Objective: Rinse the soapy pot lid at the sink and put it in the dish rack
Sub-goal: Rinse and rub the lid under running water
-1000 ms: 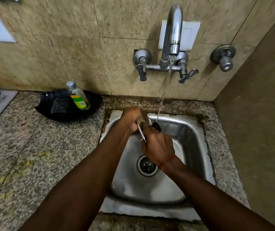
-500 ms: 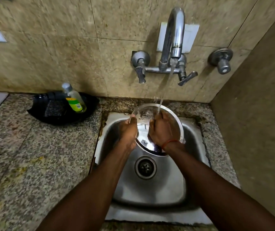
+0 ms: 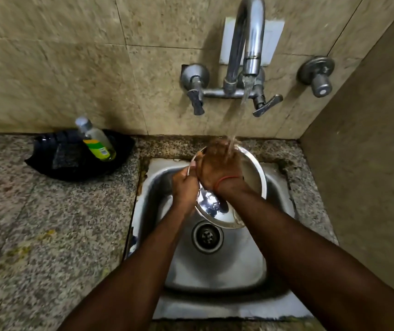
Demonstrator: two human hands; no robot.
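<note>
A round steel pot lid (image 3: pixel 254 180) is held tilted over the steel sink (image 3: pixel 215 271), its inner face turned toward me. My left hand (image 3: pixel 185 187) grips the lid's left rim. My right hand (image 3: pixel 220 167), with a red thread on the wrist, lies flat on the lid's inner face under the running water. The stream from the tap (image 3: pixel 248 44) falls onto the back of my right hand. The lid's knob is hidden. No dish rack is in view.
A black tray (image 3: pixel 55 163) on the granite counter (image 3: pixel 47 235) left of the sink holds a scrub pad (image 3: pixel 65 156) and a leaning dish soap bottle (image 3: pixel 95 139). A tiled wall stands behind, a side wall close on the right. The drain (image 3: pixel 207 236) lies below the lid.
The lid was edge-on a second ago; it has turned to face me and risen under the stream. My right hand has slid up across its inner face into the water.
</note>
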